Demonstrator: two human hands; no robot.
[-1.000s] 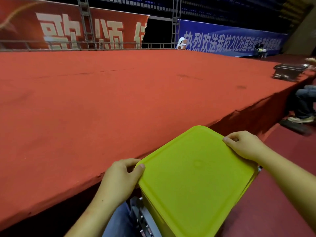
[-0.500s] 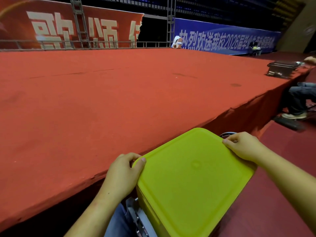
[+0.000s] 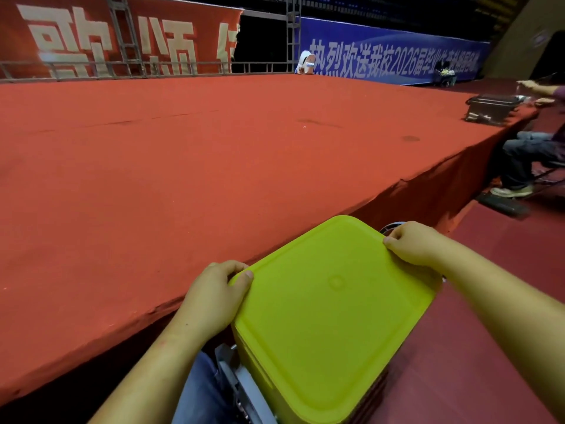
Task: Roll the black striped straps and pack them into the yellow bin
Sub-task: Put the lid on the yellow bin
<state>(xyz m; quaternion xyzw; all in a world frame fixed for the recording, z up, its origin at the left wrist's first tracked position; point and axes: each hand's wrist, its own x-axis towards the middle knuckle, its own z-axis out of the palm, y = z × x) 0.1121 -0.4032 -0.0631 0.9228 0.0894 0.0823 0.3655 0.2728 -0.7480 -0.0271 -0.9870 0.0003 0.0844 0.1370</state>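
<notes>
A yellow bin [image 3: 333, 304] with its flat yellow lid on top sits in front of me, just below the edge of a red carpeted stage. My left hand [image 3: 214, 298] grips the lid's near-left corner, thumb on top. My right hand [image 3: 412, 243] pinches the far-right corner. No black striped straps are visible; the closed lid hides the inside of the bin.
The red stage [image 3: 183, 166] fills the left and middle, with its front edge running diagonally past the bin. A black case [image 3: 492, 110] lies on the stage's far right corner. Another person's legs [image 3: 526, 160] and outstretched hand are at the right. Dark red floor [image 3: 489, 301] lies to the right.
The view has shifted slightly. Both hands keep their hold on the lid's corners, with the bin in nearly the same place.
</notes>
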